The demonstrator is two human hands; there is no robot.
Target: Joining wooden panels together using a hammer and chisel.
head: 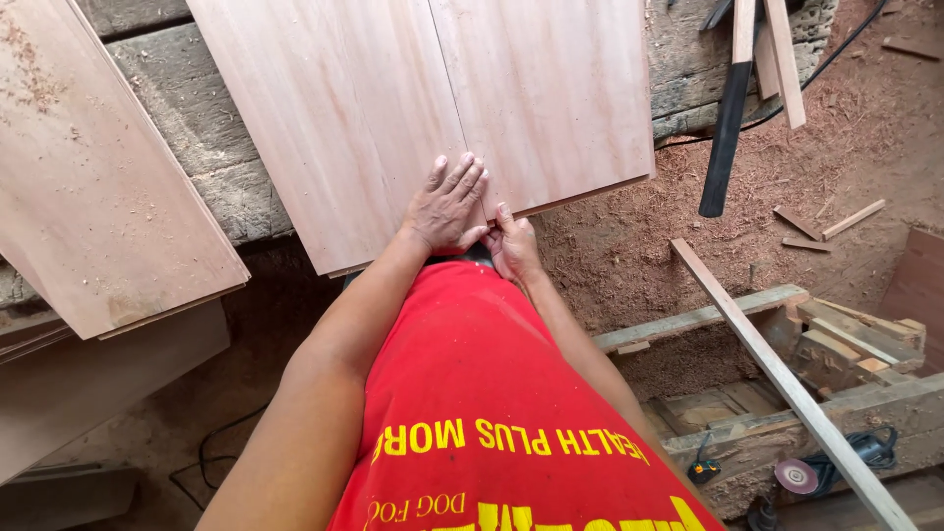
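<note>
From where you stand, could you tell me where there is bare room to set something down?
The grey weathered bench shows bare between the pale left board and the two joined pale panels. Crowded: the panels' near edge, under the left hand and right hand.

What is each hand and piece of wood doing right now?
left hand: flat, fingers spread, pressing on the left wood panel.
right hand: curled at the near edge of the right wood panel, thumb up against it.
two panels: flat on the workbench, side by side, edges touching.
third panel: flat, apart to the left.
long wood strip: leaning slanted.
</note>
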